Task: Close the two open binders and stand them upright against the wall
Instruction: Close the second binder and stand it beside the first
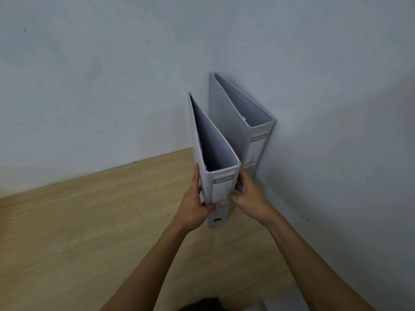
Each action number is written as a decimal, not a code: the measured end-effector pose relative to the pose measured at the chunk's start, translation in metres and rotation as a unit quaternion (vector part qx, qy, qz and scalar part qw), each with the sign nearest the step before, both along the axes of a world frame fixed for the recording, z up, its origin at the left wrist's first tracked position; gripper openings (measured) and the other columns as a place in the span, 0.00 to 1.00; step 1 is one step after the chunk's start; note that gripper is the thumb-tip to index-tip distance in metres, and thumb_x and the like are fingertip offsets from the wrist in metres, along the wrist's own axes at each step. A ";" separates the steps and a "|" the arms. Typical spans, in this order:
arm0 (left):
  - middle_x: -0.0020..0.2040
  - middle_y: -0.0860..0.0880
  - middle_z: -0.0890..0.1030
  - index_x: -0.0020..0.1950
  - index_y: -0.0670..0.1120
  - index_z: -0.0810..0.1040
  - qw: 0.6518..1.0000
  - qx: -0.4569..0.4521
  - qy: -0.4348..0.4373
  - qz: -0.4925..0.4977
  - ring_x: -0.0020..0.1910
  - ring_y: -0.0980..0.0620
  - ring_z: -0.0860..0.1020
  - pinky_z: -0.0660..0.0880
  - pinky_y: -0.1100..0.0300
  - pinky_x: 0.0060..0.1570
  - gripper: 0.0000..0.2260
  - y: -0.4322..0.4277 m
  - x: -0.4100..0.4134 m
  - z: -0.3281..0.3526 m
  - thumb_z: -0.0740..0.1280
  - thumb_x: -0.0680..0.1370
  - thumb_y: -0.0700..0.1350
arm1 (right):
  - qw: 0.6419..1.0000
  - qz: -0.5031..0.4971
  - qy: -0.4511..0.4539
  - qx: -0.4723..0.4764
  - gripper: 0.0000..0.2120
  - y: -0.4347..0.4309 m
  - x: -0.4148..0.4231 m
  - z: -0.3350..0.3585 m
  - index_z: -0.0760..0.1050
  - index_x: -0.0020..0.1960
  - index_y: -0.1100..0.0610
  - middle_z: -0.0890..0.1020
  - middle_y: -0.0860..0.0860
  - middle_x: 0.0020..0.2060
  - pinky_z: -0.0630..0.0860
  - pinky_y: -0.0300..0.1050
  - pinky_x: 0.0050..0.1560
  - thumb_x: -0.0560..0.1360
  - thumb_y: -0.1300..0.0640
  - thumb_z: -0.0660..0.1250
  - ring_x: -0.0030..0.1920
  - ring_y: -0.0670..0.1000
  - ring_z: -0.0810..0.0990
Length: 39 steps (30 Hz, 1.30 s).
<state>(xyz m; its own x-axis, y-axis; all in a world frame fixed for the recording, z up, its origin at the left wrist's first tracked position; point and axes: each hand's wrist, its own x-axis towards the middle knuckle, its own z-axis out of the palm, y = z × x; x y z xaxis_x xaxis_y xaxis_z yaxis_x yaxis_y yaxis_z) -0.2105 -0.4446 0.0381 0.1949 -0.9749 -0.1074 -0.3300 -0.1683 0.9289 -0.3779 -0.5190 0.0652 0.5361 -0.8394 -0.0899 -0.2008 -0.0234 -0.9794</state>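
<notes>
Two grey-white lever-arch binders stand upright on a wooden table, spines toward me. The far binder stands closed in the corner, its cover flat against the right wall. The near binder stands a little in front and to the left of it, apart from the wall. My left hand grips the near binder's left cover at the spine, thumb on the spine label. My right hand holds its right side, fingers tucked behind the spine edge.
Pale walls meet in a corner behind the binders: a back wall and a right wall. The light wood tabletop stretches to the left and toward me. A dark shape shows at the bottom edge.
</notes>
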 end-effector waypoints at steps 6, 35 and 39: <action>0.78 0.48 0.67 0.82 0.52 0.37 0.998 0.025 -0.035 -0.035 0.75 0.46 0.68 0.72 0.44 0.70 0.57 -0.030 -0.003 0.007 0.78 0.70 0.39 | 0.997 -0.079 0.008 0.004 0.24 -0.016 -0.007 -0.017 0.75 0.67 0.50 0.83 0.49 0.62 0.82 0.41 0.55 0.74 0.64 0.72 0.64 0.48 0.81; 0.75 0.43 0.69 0.81 0.45 0.38 0.994 0.073 -0.062 -0.055 0.74 0.44 0.69 0.74 0.50 0.66 0.53 -0.121 0.013 0.008 0.76 0.72 0.37 | 0.964 -0.264 0.004 0.012 0.13 -0.076 0.009 -0.043 0.74 0.41 0.53 0.83 0.53 0.40 0.83 0.51 0.45 0.69 0.58 0.79 0.44 0.56 0.84; 0.74 0.44 0.70 0.81 0.42 0.38 0.993 0.069 -0.068 -0.065 0.73 0.47 0.70 0.73 0.59 0.61 0.52 -0.122 0.013 0.007 0.76 0.72 0.37 | 0.965 -0.261 0.011 0.001 0.13 -0.076 0.009 -0.045 0.73 0.42 0.53 0.81 0.51 0.39 0.81 0.43 0.43 0.70 0.58 0.78 0.43 0.50 0.82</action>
<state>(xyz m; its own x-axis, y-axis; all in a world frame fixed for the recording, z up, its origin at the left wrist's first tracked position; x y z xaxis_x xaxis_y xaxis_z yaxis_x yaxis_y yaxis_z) -0.1973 -0.5665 0.0447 0.0898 -0.9707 -0.2229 -0.4780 -0.2384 0.8454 -0.3688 -0.5954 0.0202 0.0378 -0.9945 -0.0975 -0.2050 0.0878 -0.9748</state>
